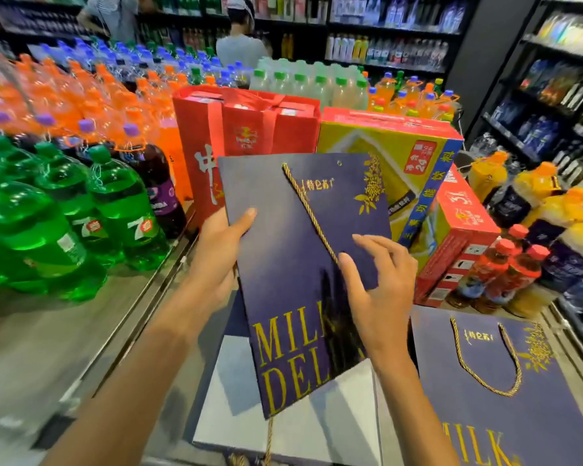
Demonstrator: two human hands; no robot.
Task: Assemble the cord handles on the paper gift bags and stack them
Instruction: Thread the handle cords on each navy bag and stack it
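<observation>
Cord of twisted gold runs slantwise across the front of a flat navy-blue paper gift bag with gold lettering. It goes from the punched hole at the bag's upper left down to the right hand, whose thumb tip sits on the cord's free end. That hand's fingers lie fairly straight over the paper, and I cannot tell whether the end is pinched or only pressed. The empty second hole lies near the top edge, up and away from that hand, so I'd judge the end must travel up the bag's long axis to reach it. The right hand is plainly the nearer one. The left hand grips the bag's left edge, thumb on the front, holding it tilted above the grey surface. To the right a second navy-blue bag lies flat, its gold loop handle already fitted. Green soda bottles crowd the left; a red carton and a yellow carton stand behind.
</observation>
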